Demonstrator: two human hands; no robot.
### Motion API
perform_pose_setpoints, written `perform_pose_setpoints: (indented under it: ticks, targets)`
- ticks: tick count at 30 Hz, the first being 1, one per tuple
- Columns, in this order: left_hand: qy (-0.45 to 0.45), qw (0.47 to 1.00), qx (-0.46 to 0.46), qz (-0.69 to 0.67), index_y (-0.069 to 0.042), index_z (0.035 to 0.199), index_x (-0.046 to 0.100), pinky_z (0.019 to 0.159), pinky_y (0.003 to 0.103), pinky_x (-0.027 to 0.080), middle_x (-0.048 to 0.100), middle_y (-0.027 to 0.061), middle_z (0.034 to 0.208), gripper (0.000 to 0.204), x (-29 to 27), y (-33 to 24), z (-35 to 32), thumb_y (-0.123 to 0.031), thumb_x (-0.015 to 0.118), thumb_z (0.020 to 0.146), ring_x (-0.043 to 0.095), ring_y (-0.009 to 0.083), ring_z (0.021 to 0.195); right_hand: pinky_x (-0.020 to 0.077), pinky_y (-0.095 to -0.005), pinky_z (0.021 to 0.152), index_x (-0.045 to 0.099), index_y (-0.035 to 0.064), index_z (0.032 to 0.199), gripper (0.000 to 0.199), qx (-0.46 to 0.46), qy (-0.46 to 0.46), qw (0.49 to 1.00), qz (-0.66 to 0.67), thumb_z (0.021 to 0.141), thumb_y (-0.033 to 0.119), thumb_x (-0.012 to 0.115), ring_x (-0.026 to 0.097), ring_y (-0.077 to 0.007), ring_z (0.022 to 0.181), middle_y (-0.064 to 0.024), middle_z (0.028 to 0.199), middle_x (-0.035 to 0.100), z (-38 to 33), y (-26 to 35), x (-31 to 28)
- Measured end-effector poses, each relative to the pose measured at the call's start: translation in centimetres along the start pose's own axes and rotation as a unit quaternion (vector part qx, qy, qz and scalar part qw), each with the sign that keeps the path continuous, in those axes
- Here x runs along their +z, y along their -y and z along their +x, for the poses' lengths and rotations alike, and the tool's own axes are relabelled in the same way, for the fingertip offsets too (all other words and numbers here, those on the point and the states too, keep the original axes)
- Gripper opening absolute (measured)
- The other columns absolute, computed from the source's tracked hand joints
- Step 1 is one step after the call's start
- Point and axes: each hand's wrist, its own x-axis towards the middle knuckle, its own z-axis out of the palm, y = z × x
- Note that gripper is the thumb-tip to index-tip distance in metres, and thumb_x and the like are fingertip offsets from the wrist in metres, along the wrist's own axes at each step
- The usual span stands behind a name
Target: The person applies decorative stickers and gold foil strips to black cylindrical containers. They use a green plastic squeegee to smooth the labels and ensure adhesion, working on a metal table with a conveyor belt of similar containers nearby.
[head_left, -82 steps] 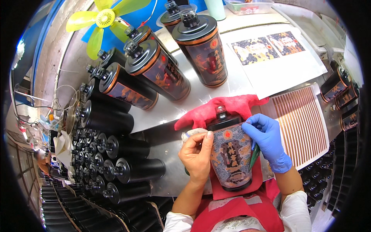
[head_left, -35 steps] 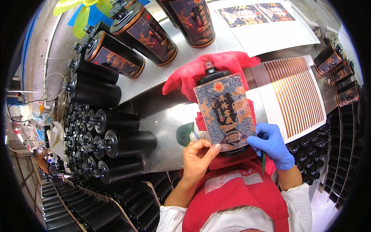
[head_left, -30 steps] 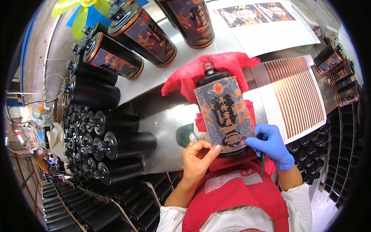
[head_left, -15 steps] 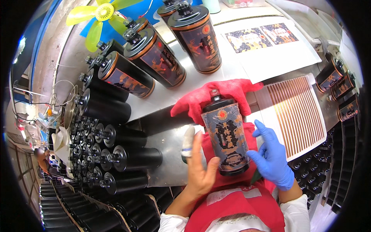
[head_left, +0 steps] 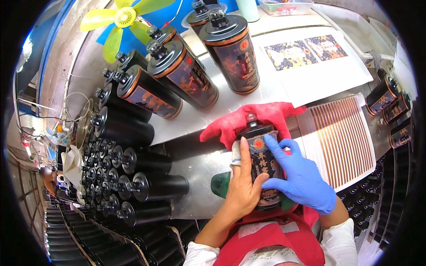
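A black bottle (head_left: pixel 265 197) with a dark stopper lies tilted before me, its neck on a red cloth (head_left: pixel 222 128). Its front carries a dark patterned label (head_left: pixel 258 142) with a red round mark. Along the bottle's left side lies my bare left hand (head_left: pixel 243 188), the thumb over the label's lower part; a white finger cover (head_left: pixel 236 155) shows beside its fingers. My right hand (head_left: pixel 304 179), in a blue glove, presses forefinger and thumb on the label's right part. Its other fingers curl at the bottle's right side. The bottle's underside is hidden.
Labelled bottles (head_left: pixel 234 55) stand at the back; plain black bottles (head_left: pixel 159 186) crowd the left. A sheet of copper strips (head_left: pixel 339 137) lies right, below a white sheet with printed labels (head_left: pixel 326 46). A yellow-green fan (head_left: pixel 125 17) is at the back left. A dark green piece (head_left: pixel 220 184) lies left of my hand.
Both hands have closed in from the sides onto the bottle and its label. The dark green piece left of my left hand has come into fuller view. The whole view has shifted slightly.
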Motion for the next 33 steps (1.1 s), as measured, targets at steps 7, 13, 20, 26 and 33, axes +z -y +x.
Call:
perform_pose_setpoints:
  ticks: [7,13,20,26,33]
  targets:
    - [0.002,0.991,-0.016,-0.13,0.002,0.145,-0.011,0.108,0.037,0.024,0.022,0.0287,0.146,0.091,0.4,1.1,0.3,-0.045,0.047,0.094,0.03,0.0368,0.134,0.042,-0.0436,0.093,0.009,0.0137,0.15,0.092,-0.033,-0.029,0.961,0.271,0.084,0.051,0.06,0.052,-0.0453,0.108,-0.0271,0.121,0.047,1.3,-4.3,3.0]
    - [0.019,0.999,0.006,-0.043,0.006,0.144,-0.01,0.109,0.038,0.021,0.019,0.0311,0.147,0.102,0.3,2.5,-1.7,-0.066,0.036,0.088,0.025,0.0396,0.135,0.046,-0.0438,0.086,0.015,0.0151,0.149,0.092,0.037,-0.006,0.991,0.125,0.08,0.054,0.062,0.054,-0.0454,0.102,-0.0247,0.124,0.043,-1.5,-0.8,0.8]
    - [0.054,0.994,0.056,0.076,0.01,0.143,-0.007,0.109,0.056,0.001,0.01,0.0353,0.147,0.113,1.3,3.8,-7.3,-0.061,0.055,0.081,0.01,0.0445,0.14,0.048,-0.0432,0.083,0.014,0.0091,0.148,0.104,0.093,0.02,0.991,0.092,0.073,0.057,0.067,0.055,-0.043,0.101,-0.0242,0.123,0.042,-6.6,-3.1,3.7]
    - [-0.064,0.983,0.125,0.118,0.008,0.144,0.013,0.095,0.042,0.042,0.047,0.0333,0.127,0.093,3.9,5.1,-7.7,0.006,0.069,0.07,0.052,0.0476,0.111,0.0492,-0.0421,0.082,0.015,0.0074,0.148,0.103,0.029,-0.053,0.997,0.049,0.072,0.044,0.074,0.057,-0.0411,0.1,-0.0245,0.124,0.042,-7.5,-1.3,6.5]
    - [-0.206,0.919,0.247,0.227,0.001,0.115,0.063,0.082,0.043,0.05,0.054,0.038,0.112,0.06,2.8,0.7,-7.1,0.002,0.077,0.057,0.061,0.0454,0.095,0.049,-0.0346,0.081,0.026,0.0057,0.145,0.085,0.13,-0.046,0.975,0.175,0.075,0.018,0.073,0.059,-0.0274,0.098,-0.0162,0.114,0.055,-7.6,-0.4,5.5]
